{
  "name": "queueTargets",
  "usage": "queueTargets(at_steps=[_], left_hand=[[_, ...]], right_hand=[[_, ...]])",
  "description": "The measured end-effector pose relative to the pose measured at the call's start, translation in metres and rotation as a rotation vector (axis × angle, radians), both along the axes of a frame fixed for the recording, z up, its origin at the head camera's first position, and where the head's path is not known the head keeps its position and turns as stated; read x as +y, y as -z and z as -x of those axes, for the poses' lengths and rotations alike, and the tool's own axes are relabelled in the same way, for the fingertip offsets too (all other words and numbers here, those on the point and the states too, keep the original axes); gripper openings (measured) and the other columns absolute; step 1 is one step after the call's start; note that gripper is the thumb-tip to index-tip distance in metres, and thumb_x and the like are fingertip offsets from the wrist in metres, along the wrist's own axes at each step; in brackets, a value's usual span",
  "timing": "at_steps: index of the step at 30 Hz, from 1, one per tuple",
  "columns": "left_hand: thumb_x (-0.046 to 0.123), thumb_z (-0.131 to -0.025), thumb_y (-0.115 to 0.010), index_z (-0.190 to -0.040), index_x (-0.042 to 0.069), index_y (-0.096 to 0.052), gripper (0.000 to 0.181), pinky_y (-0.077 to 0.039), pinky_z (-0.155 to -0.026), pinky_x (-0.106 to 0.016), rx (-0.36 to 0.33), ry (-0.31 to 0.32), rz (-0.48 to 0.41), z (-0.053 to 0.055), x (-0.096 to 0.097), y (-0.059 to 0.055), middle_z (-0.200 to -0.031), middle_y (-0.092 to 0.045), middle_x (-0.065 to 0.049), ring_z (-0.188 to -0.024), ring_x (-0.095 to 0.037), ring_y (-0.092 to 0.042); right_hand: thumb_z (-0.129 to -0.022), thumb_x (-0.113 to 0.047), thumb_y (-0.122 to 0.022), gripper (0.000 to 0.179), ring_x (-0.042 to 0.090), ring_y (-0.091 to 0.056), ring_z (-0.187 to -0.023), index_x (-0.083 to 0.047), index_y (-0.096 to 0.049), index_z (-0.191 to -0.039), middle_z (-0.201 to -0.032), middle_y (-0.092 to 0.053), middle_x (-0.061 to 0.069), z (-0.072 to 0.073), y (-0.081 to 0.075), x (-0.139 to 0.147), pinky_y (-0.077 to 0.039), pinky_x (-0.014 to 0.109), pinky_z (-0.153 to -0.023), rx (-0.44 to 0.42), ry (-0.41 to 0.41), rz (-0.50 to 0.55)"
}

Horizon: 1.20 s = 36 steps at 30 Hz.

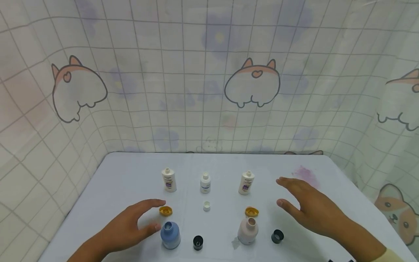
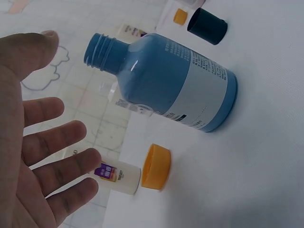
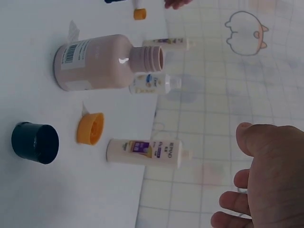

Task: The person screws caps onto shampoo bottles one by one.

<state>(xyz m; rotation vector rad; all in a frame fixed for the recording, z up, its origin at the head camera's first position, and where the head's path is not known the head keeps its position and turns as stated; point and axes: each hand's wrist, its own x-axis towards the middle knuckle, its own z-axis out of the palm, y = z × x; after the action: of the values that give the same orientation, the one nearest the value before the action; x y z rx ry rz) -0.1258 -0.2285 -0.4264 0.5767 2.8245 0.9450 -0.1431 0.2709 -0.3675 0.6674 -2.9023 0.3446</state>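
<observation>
My left hand (image 1: pixel 131 225) hovers left of an uncapped blue bottle (image 1: pixel 170 235), fingers spread and holding nothing. In the left wrist view the blue bottle (image 2: pixel 161 80) stands apart from the fingers. A yellow cap (image 1: pixel 165 210) lies just beyond the fingertips. My right hand (image 1: pixel 307 207) is held in the air over the table's right side, also holding nothing. Nearest to it are a dark cap (image 1: pixel 277 236), another yellow cap (image 1: pixel 251 211) and an uncapped pinkish bottle (image 1: pixel 247 231). The pinkish bottle (image 3: pixel 99 64) shows its threaded neck in the right wrist view.
Behind stand two white bottles with purple labels, one left (image 1: pixel 169 181) and one right (image 1: pixel 246 183), and a smaller white bottle (image 1: pixel 205 183) between them. A white cap (image 1: pixel 206 206) and a black cap (image 1: pixel 198 242) lie mid-table. A patterned curtain (image 1: pixel 196 91) hangs behind the table (image 1: pixel 131 171).
</observation>
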Motion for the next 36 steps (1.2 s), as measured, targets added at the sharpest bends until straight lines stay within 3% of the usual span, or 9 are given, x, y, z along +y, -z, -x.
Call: queueTargets(at_steps=[7, 14, 22, 27, 31, 36], left_hand=[[0.066, -0.087, -0.07, -0.139, 0.024, -0.06, 0.067, -0.048, -0.106, -0.057, 0.03, 0.089, -0.031, 0.001, -0.001, 0.009, -0.137, -0.062, 0.014, -0.131, -0.018, -0.055], [0.064, -0.084, -0.074, -0.138, 0.023, -0.061, 0.069, -0.051, -0.103, -0.055, 0.011, 0.115, -0.044, 0.001, 0.002, 0.011, -0.136, -0.062, 0.013, -0.127, -0.017, -0.057], [0.053, -0.086, -0.08, -0.138, 0.019, -0.062, 0.064, -0.054, -0.1, -0.038, 0.089, 0.18, -0.112, 0.0, 0.002, 0.02, -0.139, -0.062, 0.01, -0.124, -0.013, -0.059], [0.053, -0.085, -0.081, -0.138, 0.019, -0.061, 0.066, -0.054, -0.101, -0.039, 0.02, 0.184, -0.133, -0.002, 0.002, 0.02, -0.144, -0.059, 0.005, -0.126, -0.018, -0.058], [0.054, -0.083, -0.081, -0.138, 0.019, -0.06, 0.068, -0.054, -0.1, -0.046, -0.053, 0.171, -0.137, -0.002, 0.003, 0.019, -0.142, -0.059, 0.007, -0.123, -0.023, -0.06], [0.052, -0.084, -0.082, -0.139, 0.018, -0.06, 0.068, -0.054, -0.1, -0.049, -0.077, 0.175, -0.138, -0.001, 0.004, 0.023, -0.139, -0.06, 0.009, -0.118, -0.025, -0.064]], right_hand=[[-0.1, -0.046, -0.066, 0.056, 0.029, -0.053, -0.133, -0.014, -0.055, -0.144, -0.144, -0.058, 0.004, -0.001, 0.001, -0.005, -0.051, 0.055, -0.103, 0.004, -0.033, 0.03], [-0.099, -0.044, -0.068, 0.055, 0.029, -0.054, -0.131, -0.015, -0.055, -0.144, -0.143, -0.058, 0.004, -0.003, 0.004, -0.007, -0.052, 0.055, -0.101, 0.003, -0.037, 0.042], [-0.1, -0.046, -0.065, 0.055, 0.028, -0.054, -0.131, -0.016, -0.054, -0.145, -0.143, -0.058, 0.003, -0.004, 0.007, -0.012, -0.051, 0.055, -0.102, -0.03, -0.039, 0.072], [-0.101, -0.049, -0.062, 0.056, 0.028, -0.055, -0.13, -0.017, -0.053, -0.146, -0.143, -0.058, 0.002, -0.005, 0.008, -0.014, -0.051, 0.055, -0.102, -0.026, -0.056, 0.093], [-0.101, -0.052, -0.06, 0.058, 0.027, -0.054, -0.131, -0.019, -0.052, -0.147, -0.144, -0.057, 0.001, -0.004, 0.008, -0.016, -0.051, 0.054, -0.103, -0.061, -0.042, 0.105], [-0.101, -0.054, -0.058, 0.057, 0.029, -0.054, -0.131, -0.021, -0.052, -0.148, -0.143, -0.057, 0.002, -0.005, 0.007, -0.019, -0.051, 0.056, -0.102, -0.084, -0.039, 0.121]])
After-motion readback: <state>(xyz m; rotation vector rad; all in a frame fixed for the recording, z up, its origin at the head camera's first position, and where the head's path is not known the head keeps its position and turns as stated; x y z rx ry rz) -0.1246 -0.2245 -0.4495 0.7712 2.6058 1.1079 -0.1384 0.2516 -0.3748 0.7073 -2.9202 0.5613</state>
